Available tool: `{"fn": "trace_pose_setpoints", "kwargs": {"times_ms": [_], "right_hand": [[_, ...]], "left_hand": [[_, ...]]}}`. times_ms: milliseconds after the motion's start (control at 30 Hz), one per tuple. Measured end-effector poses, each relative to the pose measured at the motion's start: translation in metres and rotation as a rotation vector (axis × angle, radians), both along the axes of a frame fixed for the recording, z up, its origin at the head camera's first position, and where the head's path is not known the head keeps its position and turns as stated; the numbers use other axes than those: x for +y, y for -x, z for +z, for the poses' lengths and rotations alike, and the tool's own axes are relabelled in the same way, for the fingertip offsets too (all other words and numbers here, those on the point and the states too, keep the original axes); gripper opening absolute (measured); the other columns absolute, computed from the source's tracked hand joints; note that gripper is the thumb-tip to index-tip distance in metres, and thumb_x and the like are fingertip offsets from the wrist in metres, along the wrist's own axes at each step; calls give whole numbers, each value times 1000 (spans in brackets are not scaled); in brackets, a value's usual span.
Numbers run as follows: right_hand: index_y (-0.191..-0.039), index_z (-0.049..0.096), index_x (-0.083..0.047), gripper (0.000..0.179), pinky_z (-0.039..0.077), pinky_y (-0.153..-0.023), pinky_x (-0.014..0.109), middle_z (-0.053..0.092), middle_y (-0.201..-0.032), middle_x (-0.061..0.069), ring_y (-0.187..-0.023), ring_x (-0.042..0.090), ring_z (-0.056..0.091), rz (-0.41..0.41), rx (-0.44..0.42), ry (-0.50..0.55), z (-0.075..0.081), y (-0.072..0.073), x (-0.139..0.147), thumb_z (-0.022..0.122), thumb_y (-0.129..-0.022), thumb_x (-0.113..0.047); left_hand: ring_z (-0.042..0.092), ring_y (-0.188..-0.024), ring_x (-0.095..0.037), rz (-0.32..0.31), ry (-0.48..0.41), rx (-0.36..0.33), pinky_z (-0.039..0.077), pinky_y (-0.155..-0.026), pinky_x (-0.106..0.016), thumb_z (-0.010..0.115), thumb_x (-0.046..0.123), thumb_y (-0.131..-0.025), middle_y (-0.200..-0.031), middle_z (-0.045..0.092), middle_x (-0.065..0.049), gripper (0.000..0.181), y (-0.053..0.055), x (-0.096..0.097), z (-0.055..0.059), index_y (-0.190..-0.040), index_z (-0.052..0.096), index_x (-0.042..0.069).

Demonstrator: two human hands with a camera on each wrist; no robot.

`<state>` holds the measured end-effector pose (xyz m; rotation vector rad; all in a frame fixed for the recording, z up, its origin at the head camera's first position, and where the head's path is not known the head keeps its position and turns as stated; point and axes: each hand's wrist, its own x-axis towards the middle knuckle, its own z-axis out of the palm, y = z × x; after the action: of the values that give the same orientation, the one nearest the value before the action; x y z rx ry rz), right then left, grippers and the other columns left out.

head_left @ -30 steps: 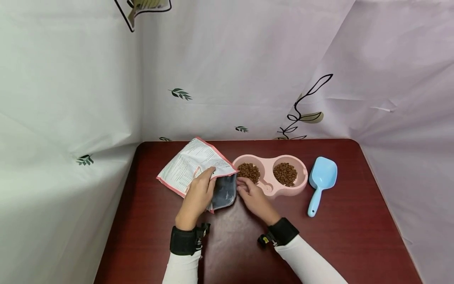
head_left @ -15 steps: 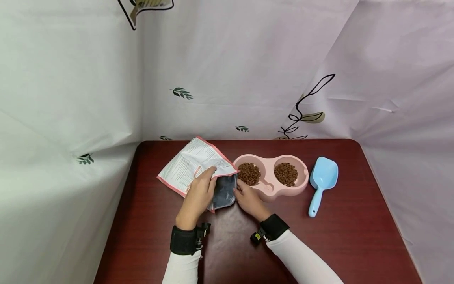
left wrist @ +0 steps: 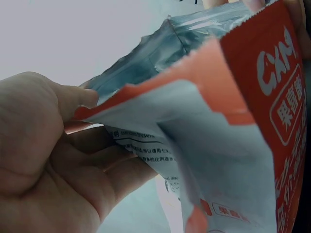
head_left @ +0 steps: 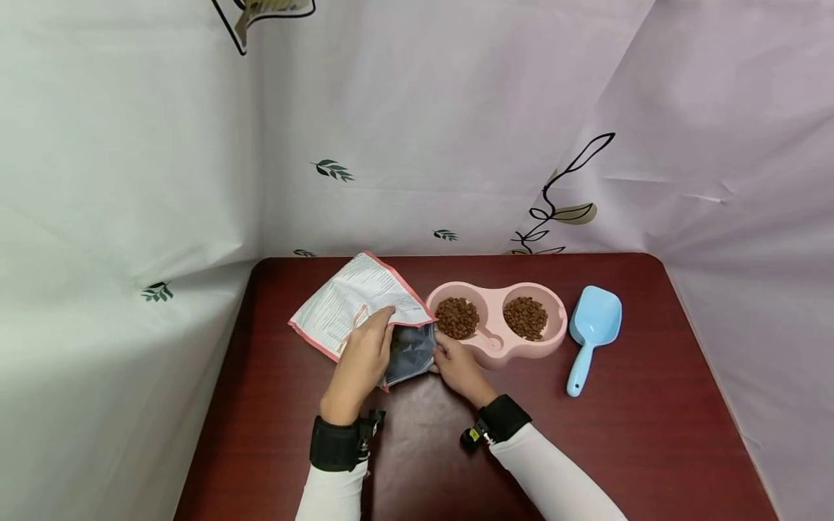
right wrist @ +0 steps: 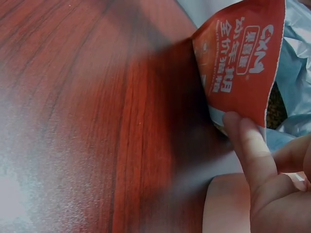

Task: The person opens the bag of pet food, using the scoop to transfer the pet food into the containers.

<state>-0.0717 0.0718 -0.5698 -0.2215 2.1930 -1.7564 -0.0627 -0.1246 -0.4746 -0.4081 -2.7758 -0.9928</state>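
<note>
A red and white pet food bag [head_left: 355,300] with printed text leans at the back left of the table, its mouth spread and its silvery lining [left wrist: 160,53] showing. My left hand [head_left: 363,354] pinches the bag's rim between thumb and fingers. On the opposite side of the mouth, my right hand [head_left: 461,365] grips the rim, fingers on the red outer face and thumb toward the inside. Brown kibble [right wrist: 276,109] shows within the bag in the right wrist view. Close beside the right hand stands a pink double bowl [head_left: 490,304] with brown kibble in both hollows.
A light blue scoop [head_left: 591,329] lies right of the bowl, handle toward the front. The dark red wooden table [head_left: 638,434] meets a pale leaf-patterned cloth [head_left: 423,130] at its back edge and sides.
My right hand has shifted slightly left and taken hold of the bag's rim. The bag's mouth has widened, with its dark inside showing more. My left hand has kept its hold.
</note>
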Motion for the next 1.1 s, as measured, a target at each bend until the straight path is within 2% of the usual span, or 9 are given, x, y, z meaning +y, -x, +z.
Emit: {"fn": "trace_pose_setpoints", "kwargs": {"times_ms": [167, 333, 500, 667, 800, 1000, 1100], "right_hand": [[-134, 63, 3, 34, 62, -74, 29, 74, -105, 23, -94, 27, 75, -2, 5, -25, 3, -4, 4, 45, -105, 5], [-131, 67, -1, 34, 60, -67, 27, 75, -92, 16, -81, 25, 74, -9, 43, -71, 9, -12, 11, 49, -103, 6], [-130, 68, -3, 35, 54, -64, 21, 77, -96, 13, -76, 16, 71, 11, 81, -97, 20, -23, 19, 50, -102, 6], [-124, 73, -5, 33, 54, -67, 19, 77, -98, 11, -76, 3, 67, 16, 74, -121, 36, -33, 25, 49, -103, 4], [-115, 75, -2, 32, 56, -69, 19, 77, -98, 12, -78, 2, 67, 42, 80, -103, 51, -39, 26, 48, -100, 6], [-110, 78, -7, 36, 51, -67, 17, 77, -93, 5, -75, 4, 65, 63, 154, -148, 73, -48, 26, 48, -95, 8], [-114, 78, -6, 39, 54, -68, 18, 78, -97, 6, -79, 4, 68, 71, 158, -126, 82, -52, 26, 47, -95, 9]], "left_hand": [[65, -127, -33, -7, 18, 8, 56, -100, -45, 57, 4, -105, -137, 66, -21, 34, -7, 2, 6, -138, 61, -5], [65, -127, -31, 2, 42, -5, 56, -100, -46, 57, 7, -105, -137, 66, -18, 34, -15, 5, 12, -138, 62, -3], [65, -127, -31, -21, 48, -12, 56, -100, -46, 58, 6, -105, -136, 67, -18, 34, -25, 7, 22, -137, 62, -3], [66, -125, -31, -45, 50, 31, 55, -101, -46, 59, 4, -103, -133, 69, -19, 32, -31, 5, 34, -134, 64, -4], [66, -125, -31, -61, 52, 50, 54, -103, -46, 60, 2, -102, -131, 69, -19, 31, -33, 1, 44, -133, 65, -4], [67, -123, -31, -81, 59, 50, 56, -100, -46, 58, 5, -104, -131, 69, -18, 31, -34, -10, 59, -133, 65, -3], [67, -123, -30, -77, 56, 35, 57, -99, -45, 58, 7, -105, -132, 69, -17, 31, -33, -15, 63, -134, 66, -1]]}}
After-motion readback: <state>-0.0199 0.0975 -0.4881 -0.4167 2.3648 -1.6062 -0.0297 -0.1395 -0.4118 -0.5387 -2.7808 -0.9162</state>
